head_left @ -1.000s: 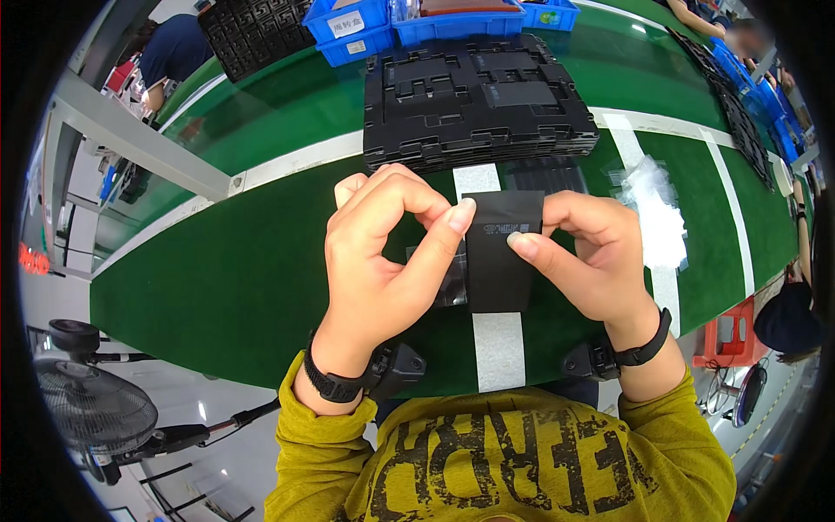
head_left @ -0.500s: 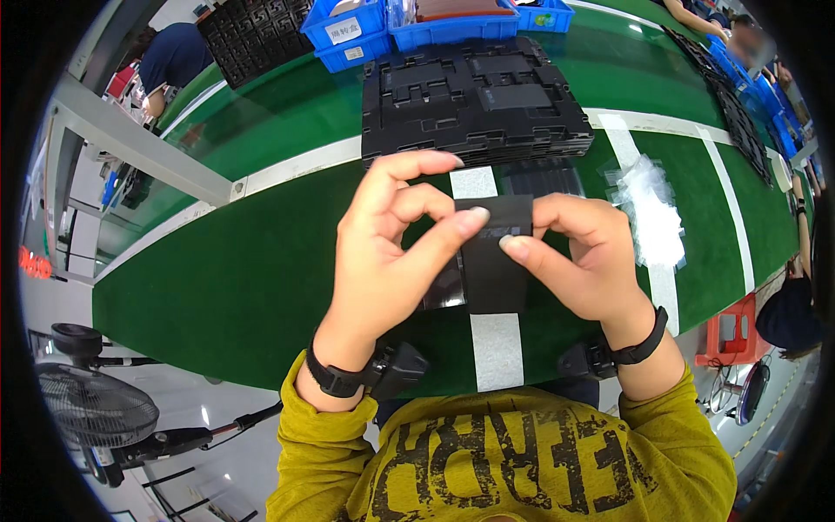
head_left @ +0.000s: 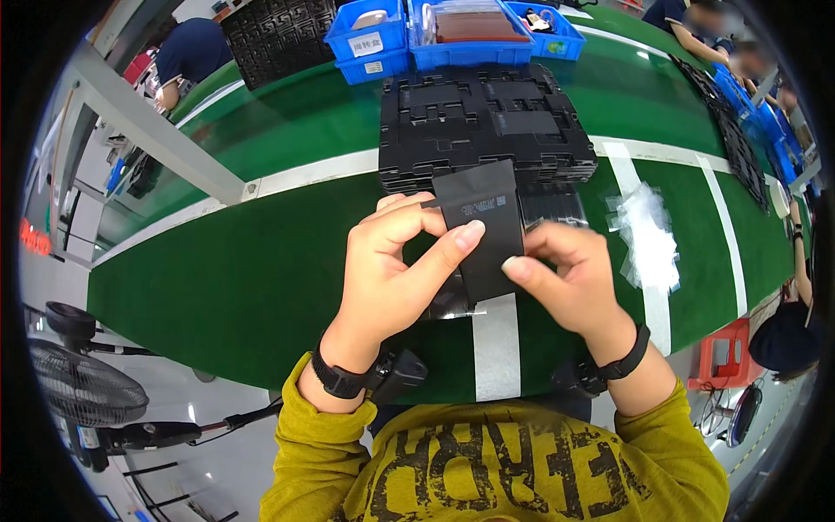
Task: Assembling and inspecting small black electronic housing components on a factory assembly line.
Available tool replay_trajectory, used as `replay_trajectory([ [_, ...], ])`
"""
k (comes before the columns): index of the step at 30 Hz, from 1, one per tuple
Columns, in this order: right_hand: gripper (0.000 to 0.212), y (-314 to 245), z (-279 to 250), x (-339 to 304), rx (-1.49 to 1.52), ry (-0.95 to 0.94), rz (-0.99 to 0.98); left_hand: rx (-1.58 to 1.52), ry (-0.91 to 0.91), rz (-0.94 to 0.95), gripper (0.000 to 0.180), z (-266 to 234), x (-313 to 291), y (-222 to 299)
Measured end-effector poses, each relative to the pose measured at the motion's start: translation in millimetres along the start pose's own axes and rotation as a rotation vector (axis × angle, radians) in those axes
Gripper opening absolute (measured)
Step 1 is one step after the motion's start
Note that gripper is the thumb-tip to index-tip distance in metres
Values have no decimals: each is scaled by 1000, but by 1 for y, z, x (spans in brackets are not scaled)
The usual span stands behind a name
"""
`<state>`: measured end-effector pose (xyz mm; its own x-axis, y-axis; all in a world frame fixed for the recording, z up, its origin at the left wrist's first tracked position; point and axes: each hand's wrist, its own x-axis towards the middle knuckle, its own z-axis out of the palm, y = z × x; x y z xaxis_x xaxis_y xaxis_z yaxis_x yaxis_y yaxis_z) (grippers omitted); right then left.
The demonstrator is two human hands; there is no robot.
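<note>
Green table [head_left: 261,270] lies open at far left. Left hand [head_left: 391,270] and right hand [head_left: 570,278] pinch a flat black rectangular part [head_left: 483,230] by its side edges, above the table's near edge, before stacked black trays [head_left: 483,122]; clear plastic scraps [head_left: 648,235] lie right.

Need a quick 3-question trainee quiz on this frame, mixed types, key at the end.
1. True or false: both the left hand and the right hand grip the flat black part.
2. What lies on the green belt just right of the hands? A) a clump of clear plastic film B) a red box C) a metal tool
3. Fill in: directly beyond the held part sits a stack of black ____.

Key
1. True: thumb and fingers of each hand pinch it, left from the left edge, right from the lower right.
2. A, the clear plastic film.
3. Trays; the blue bins stand behind them.
</note>
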<state>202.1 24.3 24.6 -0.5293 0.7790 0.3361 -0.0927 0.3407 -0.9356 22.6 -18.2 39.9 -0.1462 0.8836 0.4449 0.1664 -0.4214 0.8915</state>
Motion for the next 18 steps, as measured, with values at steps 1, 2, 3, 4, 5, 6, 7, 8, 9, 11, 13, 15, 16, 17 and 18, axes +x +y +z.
replay_trajectory([
  [1, 12, -3, 7, -1, 4, 46, -15, -2, 5, 2, 12, 0, 0, 1],
  [2, 12, -4, 7, -2, -54, 48, -25, 21, -5, 10, 13, 0, 1, 2],
  [3, 13, -4, 7, -3, -69, 59, -33, 43, -16, 17, 14, 0, 2, 3],
  [4, 15, -5, 9, -3, -82, 70, -42, 43, -11, 18, 14, -1, 1, 3],
  [5, 15, -5, 9, -4, -84, 66, -42, 61, -31, 11, 13, -3, 1, 2],
  [6, 16, -5, 9, -5, -73, 61, -35, 79, -51, 5, 15, -4, 0, 2],
  [7, 19, -5, 9, -5, -62, 57, -29, 79, -48, 7, 15, -4, 1, 2],
  [8, 19, -3, 11, -5, -64, 55, -32, -20, -33, 73, 24, -3, 1, 3],
  [9, 21, 0, 14, -6, 180, 38, 57, -118, -17, 140, 36, -3, 2, 3],
  [11, 33, -3, 13, -2, 655, -138, 248, -140, -75, 312, 81, -13, 11, -7],
  [13, 34, 3, 13, -1, 887, -359, 350, -229, -49, 331, 89, -6, 12, -6],
  [15, 38, 8, 17, -4, 1167, -680, 488, -518, -199, 254, 94, -1, 9, -3],
  [16, 39, 13, 20, -6, 1285, -744, 541, -399, -316, 260, 86, -13, 8, -4],
  [17, 41, 13, 19, -6, 1153, -726, 519, -350, -306, 279, 81, -15, 6, -5],
  [18, 43, 9, 16, -5, 1021, -705, 496, -302, -295, 297, 75, -15, 4, -2],
])
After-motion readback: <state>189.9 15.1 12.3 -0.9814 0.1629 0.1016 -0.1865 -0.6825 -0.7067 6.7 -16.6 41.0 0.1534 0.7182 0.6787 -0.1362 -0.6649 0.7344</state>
